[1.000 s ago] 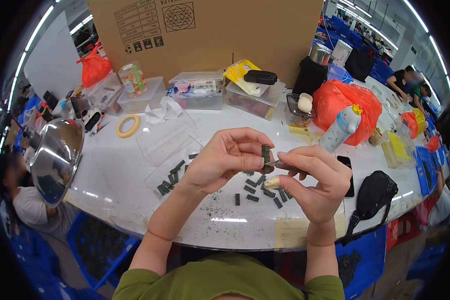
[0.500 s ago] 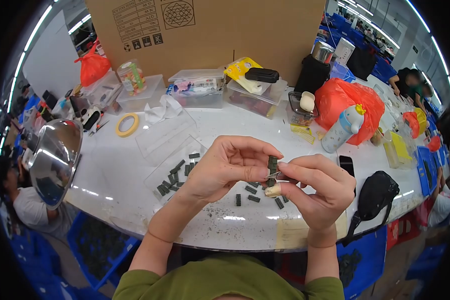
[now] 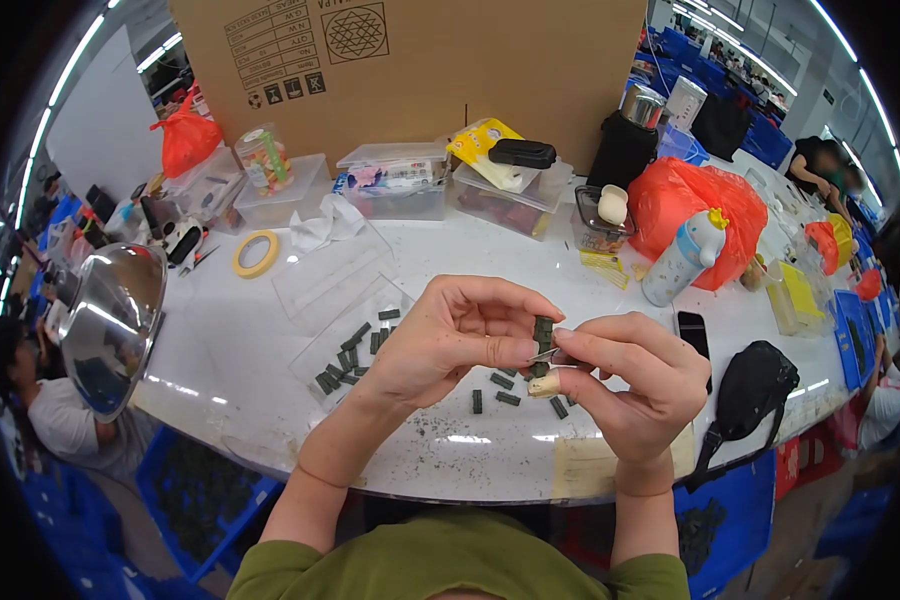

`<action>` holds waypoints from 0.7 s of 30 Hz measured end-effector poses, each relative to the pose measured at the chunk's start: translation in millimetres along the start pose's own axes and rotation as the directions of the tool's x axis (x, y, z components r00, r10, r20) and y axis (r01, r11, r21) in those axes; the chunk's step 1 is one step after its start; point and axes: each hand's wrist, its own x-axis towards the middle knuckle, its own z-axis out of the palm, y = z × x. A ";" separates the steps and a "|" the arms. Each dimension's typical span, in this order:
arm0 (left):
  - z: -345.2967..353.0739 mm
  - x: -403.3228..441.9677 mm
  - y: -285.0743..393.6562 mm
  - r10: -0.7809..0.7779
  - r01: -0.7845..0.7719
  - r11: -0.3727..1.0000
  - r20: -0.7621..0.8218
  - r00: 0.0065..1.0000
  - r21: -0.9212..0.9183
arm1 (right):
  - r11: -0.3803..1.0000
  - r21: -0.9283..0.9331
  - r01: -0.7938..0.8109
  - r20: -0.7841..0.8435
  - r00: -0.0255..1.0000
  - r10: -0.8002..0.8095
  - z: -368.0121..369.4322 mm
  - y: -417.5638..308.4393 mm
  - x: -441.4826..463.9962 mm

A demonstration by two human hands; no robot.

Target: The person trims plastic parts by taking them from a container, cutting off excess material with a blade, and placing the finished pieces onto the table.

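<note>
My left hand [image 3: 460, 340] pinches a small dark green block [image 3: 543, 333] upright between thumb and fingers, above the white table [image 3: 440, 455]. Closed around a small metal blade [image 3: 546, 355], my right hand [image 3: 635, 375] holds it against the block's side. A pale covering wraps my right thumb tip. More dark green pieces [image 3: 354, 338] lie on a clear sheet left of my hands, and several others [image 3: 507, 398] lie below them among scattered dark crumbs.
Behind are a cardboard sheet [image 3: 410, 80], plastic boxes [image 3: 395, 195] and a tape roll [image 3: 256, 254]. A metal bowl [image 3: 118, 325] stands left. At right are a bottle [image 3: 682, 262], red bag [image 3: 660, 205], phone [image 3: 692, 335] and black pouch [image 3: 753, 390]. A seated person [image 3: 65, 420] is at far left.
Both hands have shifted slightly right and down with the block and blade. Over the last half second they have barely moved, with the blade still at the block.
</note>
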 end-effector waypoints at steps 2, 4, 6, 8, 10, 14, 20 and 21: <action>0.3 -0.1 0.1 0.001 -0.001 1.000 0.000 1.000 -0.002 | 1.000 0.000 -0.002 -0.001 1.000 0.002 -0.2 -0.5 0.2; 1.7 -0.7 1.2 -0.002 0.002 1.000 -0.001 1.000 0.030 | 1.000 -0.002 -0.003 0.004 1.000 0.003 -0.4 -1.1 0.4; 2.9 -0.8 2.1 -0.007 0.007 0.998 0.000 1.000 0.063 | 1.000 -0.005 -0.004 0.007 1.000 0.004 -0.7 -1.4 0.6; 3.6 -0.8 1.9 -0.005 0.005 0.997 -0.007 1.000 0.072 | 1.000 -0.009 -0.004 -0.001 1.000 0.004 -0.2 -1.5 0.6; 4.5 -0.9 1.4 -0.001 0.002 0.996 -0.021 1.000 0.087 | 1.000 -0.018 -0.006 -0.016 1.000 0.006 0.6 -1.6 0.7; 4.1 -1.3 0.5 0.006 -0.003 0.997 -0.034 0.999 0.073 | 0.998 -0.055 0.023 -0.006 1.000 -0.023 -0.6 -1.6 -0.6; 3.3 -2.7 1.5 0.014 -0.014 1.000 -0.024 1.000 0.022 | 0.998 -0.038 0.056 0.000 0.998 -0.056 -1.0 1.0 -0.6; 3.4 -2.9 1.7 0.015 -0.015 1.000 -0.020 1.000 0.011 | 0.998 -0.022 0.055 -0.004 0.998 -0.055 -0.9 1.2 -0.6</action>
